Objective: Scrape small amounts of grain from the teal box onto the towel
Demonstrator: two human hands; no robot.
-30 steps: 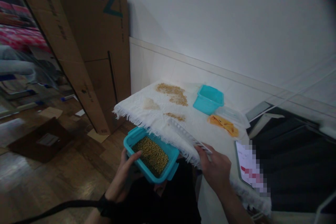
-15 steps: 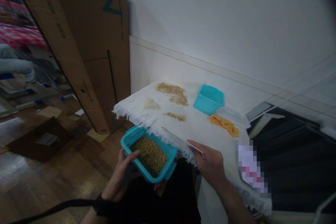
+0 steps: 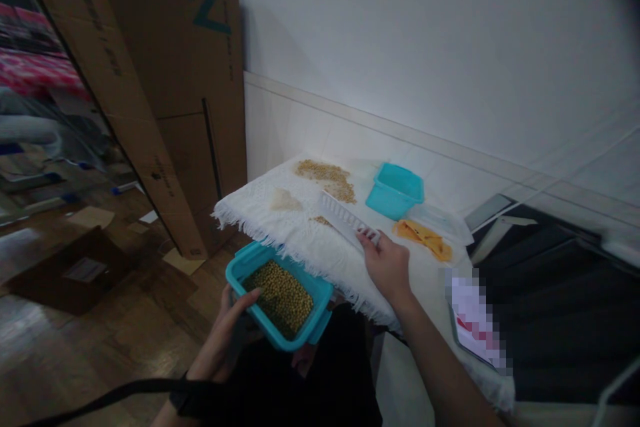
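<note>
My left hand (image 3: 233, 320) grips the near-left rim of a turquoise plastic container (image 3: 235, 273), thumb inside the rim. Yellowish beans (image 3: 293, 290) lie in it, with smaller dark green beans along their edges. The container is held just below the table's fringed front edge. My right hand (image 3: 387, 267) is closed on one end of a long white plastic strip (image 3: 347, 220) with a row of slots. The strip is tilted over the white cloth (image 3: 260, 210), partly covering a small patch of beans (image 3: 320, 220). A larger spread of beans (image 3: 327, 177) lies behind it.
On the cloth are a pale heap of grains (image 3: 285, 200), a second turquoise container (image 3: 395, 193), an orange cloth (image 3: 424, 240), a clear lid (image 3: 443, 223) and a phone (image 3: 477, 327). A tall cardboard box (image 3: 185, 80) stands left; a white wall (image 3: 425, 47) runs behind.
My right hand has raised the white strip and moved it back and slightly left over the cloth, turning its slotted face into view. The held container stays nearly in place.
</note>
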